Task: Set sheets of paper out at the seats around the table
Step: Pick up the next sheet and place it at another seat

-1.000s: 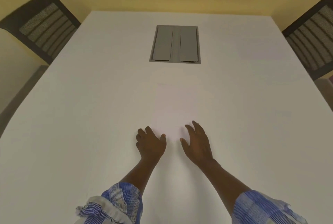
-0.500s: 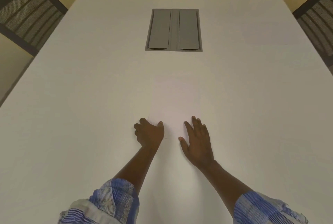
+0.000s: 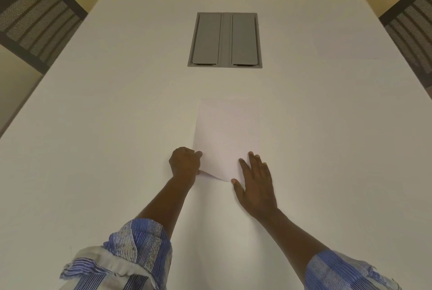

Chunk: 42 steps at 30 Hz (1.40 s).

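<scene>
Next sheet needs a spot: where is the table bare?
Bare: the wide left side of the table, from the left chair to the grey hatch. Taken: a sheet by the right chair. Crowded: the middle, where the left hand pinches the near sheet and the right hand lies flat.

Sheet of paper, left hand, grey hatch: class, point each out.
sheet of paper (image 3: 228,135): head view, its flat middle.
left hand (image 3: 184,164): head view, knuckles, pinching the sheet's corner.
grey hatch (image 3: 207,39): head view, left flap.
</scene>
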### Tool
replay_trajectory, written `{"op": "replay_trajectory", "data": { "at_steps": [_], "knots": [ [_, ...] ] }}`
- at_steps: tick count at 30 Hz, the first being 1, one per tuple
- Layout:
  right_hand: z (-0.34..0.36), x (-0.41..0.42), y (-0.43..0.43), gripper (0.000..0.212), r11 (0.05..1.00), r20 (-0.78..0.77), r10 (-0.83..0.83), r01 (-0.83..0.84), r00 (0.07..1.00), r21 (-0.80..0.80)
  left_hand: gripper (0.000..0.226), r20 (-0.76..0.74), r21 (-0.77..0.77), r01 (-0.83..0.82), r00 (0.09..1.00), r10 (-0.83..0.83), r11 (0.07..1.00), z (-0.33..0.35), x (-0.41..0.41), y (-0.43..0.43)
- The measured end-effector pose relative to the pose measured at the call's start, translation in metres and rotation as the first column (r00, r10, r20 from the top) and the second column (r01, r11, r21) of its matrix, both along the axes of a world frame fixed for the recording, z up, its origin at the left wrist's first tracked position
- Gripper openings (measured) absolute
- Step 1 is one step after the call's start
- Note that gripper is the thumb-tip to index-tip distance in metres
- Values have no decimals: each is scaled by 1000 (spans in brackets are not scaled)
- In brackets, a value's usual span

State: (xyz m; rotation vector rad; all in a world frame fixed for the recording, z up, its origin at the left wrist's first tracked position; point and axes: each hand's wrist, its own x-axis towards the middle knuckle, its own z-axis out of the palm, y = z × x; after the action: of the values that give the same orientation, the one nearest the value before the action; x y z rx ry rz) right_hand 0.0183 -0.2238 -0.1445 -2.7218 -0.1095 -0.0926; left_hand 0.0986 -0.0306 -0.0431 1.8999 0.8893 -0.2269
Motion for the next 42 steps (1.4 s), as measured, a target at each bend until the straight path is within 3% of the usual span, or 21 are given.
{"op": "replay_trajectory", "data": {
  "at_steps": [5, 8, 12, 14, 17, 20, 22, 24, 29, 37, 42],
  "knots": [
    [9, 2, 1, 64, 996, -11, -27, 28, 1000, 79, 10, 43, 48, 28, 999, -30, 998, 8, 2, 1],
    [22, 5, 1, 67, 976, -21, -107, 109, 994, 187, 20, 77, 99, 37, 996, -45, 994, 13, 1, 2],
    [54, 8, 5, 67, 861, -84, -310, 317, 947, 398, 17, 143, 96, 48, 988, -61, 994, 24, -5, 5],
    [74, 9, 8, 66, 717, -211, -417, 462, 884, 521, 14, 176, 90, 46, 982, -61, 995, 34, -12, 4],
    [97, 10, 8, 66, 374, -504, -470, 680, 725, 631, 14, 246, 75, 45, 967, -62, 996, 55, -26, 1],
    [116, 1, 4, 55, 82, -658, -408, 743, 633, 664, 13, 300, 50, 44, 952, -57, 998, 76, -48, -3],
    [131, -11, 0, 47, -31, -690, -355, 730, 631, 683, 12, 332, 20, 36, 942, -41, 999, 88, -65, -4],
    [143, -26, -7, 40, -46, -682, -321, 708, 657, 705, 12, 359, -6, 22, 933, -18, 1000, 99, -84, -5],
    [174, -68, -22, 20, 53, -589, -330, 638, 737, 768, 13, 383, -5, 57, 922, -50, 998, 122, -134, -7],
    [211, -142, -43, 17, 102, -509, -353, 573, 785, 813, 15, 373, -92, 160, 921, -115, 983, 139, -199, -7],
    [222, -182, -59, 17, 181, -473, -346, 552, 810, 814, 19, 382, -188, 173, 920, -90, 967, 154, -221, -9]
  ]
}}
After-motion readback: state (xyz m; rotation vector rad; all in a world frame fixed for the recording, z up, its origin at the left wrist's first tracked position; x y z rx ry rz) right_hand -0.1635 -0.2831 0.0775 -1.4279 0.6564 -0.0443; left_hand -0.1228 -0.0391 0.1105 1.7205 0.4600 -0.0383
